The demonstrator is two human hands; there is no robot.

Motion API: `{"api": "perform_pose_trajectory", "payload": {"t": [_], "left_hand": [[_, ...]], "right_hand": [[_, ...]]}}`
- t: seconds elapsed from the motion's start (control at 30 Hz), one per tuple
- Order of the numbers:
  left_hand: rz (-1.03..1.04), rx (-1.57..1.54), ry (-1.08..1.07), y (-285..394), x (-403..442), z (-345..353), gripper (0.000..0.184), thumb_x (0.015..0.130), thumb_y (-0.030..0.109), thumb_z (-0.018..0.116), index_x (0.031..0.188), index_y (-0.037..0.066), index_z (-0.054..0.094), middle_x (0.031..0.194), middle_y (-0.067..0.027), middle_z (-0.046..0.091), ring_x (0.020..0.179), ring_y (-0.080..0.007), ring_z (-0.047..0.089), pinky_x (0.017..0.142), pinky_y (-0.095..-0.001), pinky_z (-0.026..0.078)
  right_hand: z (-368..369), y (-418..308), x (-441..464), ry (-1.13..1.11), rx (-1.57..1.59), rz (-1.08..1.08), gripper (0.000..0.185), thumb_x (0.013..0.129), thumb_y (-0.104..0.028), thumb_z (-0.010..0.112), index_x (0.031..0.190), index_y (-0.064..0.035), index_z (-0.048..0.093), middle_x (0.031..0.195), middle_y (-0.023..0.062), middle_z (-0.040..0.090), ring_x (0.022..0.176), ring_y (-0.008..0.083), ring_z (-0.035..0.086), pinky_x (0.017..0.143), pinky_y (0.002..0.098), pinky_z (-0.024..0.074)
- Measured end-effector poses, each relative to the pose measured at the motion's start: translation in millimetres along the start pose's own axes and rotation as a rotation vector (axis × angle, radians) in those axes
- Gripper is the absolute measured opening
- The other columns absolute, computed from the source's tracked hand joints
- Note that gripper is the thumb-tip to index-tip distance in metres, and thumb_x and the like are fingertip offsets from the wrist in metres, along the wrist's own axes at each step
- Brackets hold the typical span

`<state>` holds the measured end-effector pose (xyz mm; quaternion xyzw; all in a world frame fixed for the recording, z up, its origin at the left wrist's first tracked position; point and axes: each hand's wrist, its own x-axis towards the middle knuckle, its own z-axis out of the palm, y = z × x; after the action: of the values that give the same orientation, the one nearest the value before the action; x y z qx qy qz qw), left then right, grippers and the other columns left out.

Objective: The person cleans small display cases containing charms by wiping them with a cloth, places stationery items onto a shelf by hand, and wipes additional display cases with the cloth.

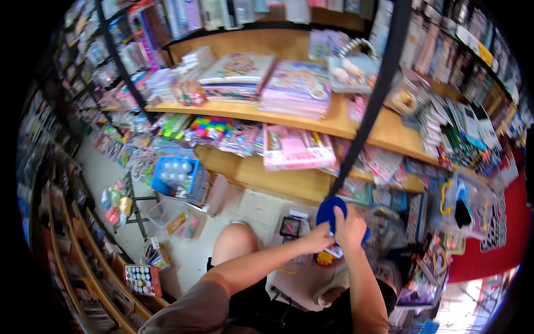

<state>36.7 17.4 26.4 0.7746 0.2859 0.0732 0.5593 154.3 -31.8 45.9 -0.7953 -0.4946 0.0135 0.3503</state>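
A dark blue item with rounded lobes (329, 210) is in front of my lap, partly covered by my fingers; its exact kind cannot be made out. My right hand (349, 227) grips it from above, with the blue showing on both sides of the fingers. My left hand (318, 238) is closed at its lower left edge, the fingertips pressed against it. Just below the hands is a yellow flower-shaped thing (327, 258). A small dark-framed box (290, 226) lies on the floor left of them.
Wooden shelves (239, 110) ahead carry stacked books (295, 86) and a pink box (297, 150). To the left stand a blue crate (201, 181) of white round items and a clear bin (172, 218). A clear tub (470, 203) sits at right, and a black post (374, 106) rises ahead.
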Motion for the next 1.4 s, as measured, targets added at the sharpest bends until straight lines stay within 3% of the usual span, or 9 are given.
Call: {"api": "perform_pose_trajectory", "payload": {"t": [0.17,0.4,0.53,0.63,0.7,0.77,1.03,1.2,1.4], "left_hand": [[0.238,-0.493,-0.047,-47.7,20.1,22.5,0.042,0.082,0.002,0.055,0.121,-0.002,0.041,0.107,-0.0096,0.057,0.097,-0.0143,0.052,0.086,-0.0302,0.043],[0.344,-0.557,-0.031,-25.5,3.7,-4.5,0.037,0.09,0.008,0.054,0.123,0.001,0.039,0.102,-0.0043,0.055,0.089,-0.0089,0.052,0.077,-0.0268,0.047],[0.239,-0.47,-0.056,-26.5,-5.0,-6.4,0.048,0.086,0.008,0.057,0.129,0.001,0.036,0.106,-0.009,0.055,0.098,-0.0178,0.052,0.087,-0.0312,0.043],[0.235,-0.314,-0.118,-23.9,-9.5,-1.9,0.042,0.083,0.009,0.059,0.121,0.0,0.04,0.103,-0.0184,0.058,0.096,-0.0259,0.057,0.083,-0.0371,0.045],[0.17,-0.053,-0.162,-36.2,-7.3,5.3,0.039,0.081,0.007,0.06,0.114,-0.001,0.041,0.085,-0.0172,0.06,0.073,-0.0275,0.061,0.068,-0.0386,0.048],[0.207,-0.178,-0.189,-45.1,-4.6,9.3,0.039,0.08,0.005,0.059,0.114,-0.001,0.04,0.074,-0.013,0.059,0.058,-0.0226,0.059,0.057,-0.0348,0.049],[0.256,-0.493,-0.066,-38.8,-7.2,-14.2,0.037,0.089,0.01,0.055,0.122,0.003,0.04,0.089,-0.0022,0.054,0.078,-0.0082,0.054,0.067,-0.0257,0.048],[0.252,-0.721,0.071,-50.5,4.8,-43.9,0.032,0.089,0.009,0.056,0.119,0.006,0.043,0.098,-0.0004,0.053,0.078,-0.0069,0.053,0.068,-0.0224,0.048],[0.139,-0.992,-0.041,-30.0,-2.9,-18.0,0.052,0.096,0.026,0.048,0.143,0.014,0.028,0.126,-0.0022,0.047,0.111,-0.0099,0.046,0.092,-0.0246,0.04]], "right_hand": [[6.4,3.8,-2.2,0.068,0.039,0.101,0.034,0.09,-0.033,0.048,0.094,-0.0013,0.06,0.082,0.0252,0.061,0.077,0.0429,0.058,0.069,0.0483,0.0446],[-0.1,6.2,-1.3,0.091,0.02,0.297,0.048,0.094,-0.036,0.045,0.11,0.007,0.058,0.089,0.0306,0.061,0.084,0.0451,0.058,0.075,0.0484,0.0439],[11.9,14.7,-10.5,0.135,0.034,0.181,0.043,0.094,-0.033,0.045,0.106,0.0064,0.057,0.088,0.0297,0.06,0.082,0.0457,0.057,0.073,0.0473,0.0441],[13.1,5.6,-18.4,0.04,0.135,0.096,0.036,0.093,-0.028,0.048,0.1,0.0049,0.057,0.085,0.028,0.06,0.081,0.0459,0.056,0.072,0.0466,0.0442],[13.2,-6.2,-23.3,0.032,0.032,-0.26,0.027,0.09,-0.023,0.051,0.096,0.0033,0.056,0.083,0.0276,0.059,0.078,0.0454,0.056,0.068,0.0471,0.0426],[20.2,0.7,-25.7,0.027,0.161,-0.058,0.026,0.087,-0.023,0.055,0.085,0.0021,0.054,0.075,0.0261,0.057,0.073,0.045,0.055,0.064,0.0489,0.0417],[13.7,25.7,-13.9,0.145,-0.06,0.147,0.043,0.094,-0.036,0.044,0.103,0.0037,0.056,0.077,0.0304,0.059,0.073,0.047,0.056,0.064,0.0506,0.0425],[4.8,42.8,-9.8,0.207,0.018,0.272,0.035,0.09,-0.028,0.054,0.111,-0.0012,0.053,0.088,0.0256,0.063,0.079,0.0435,0.06,0.069,0.0466,0.0464],[-0.7,-4.7,-31.5,0.042,0.32,-0.042,0.036,0.087,-0.013,0.055,0.119,0.0034,0.049,0.111,0.0227,0.058,0.102,0.0327,0.057,0.089,0.0374,0.0422]]}}
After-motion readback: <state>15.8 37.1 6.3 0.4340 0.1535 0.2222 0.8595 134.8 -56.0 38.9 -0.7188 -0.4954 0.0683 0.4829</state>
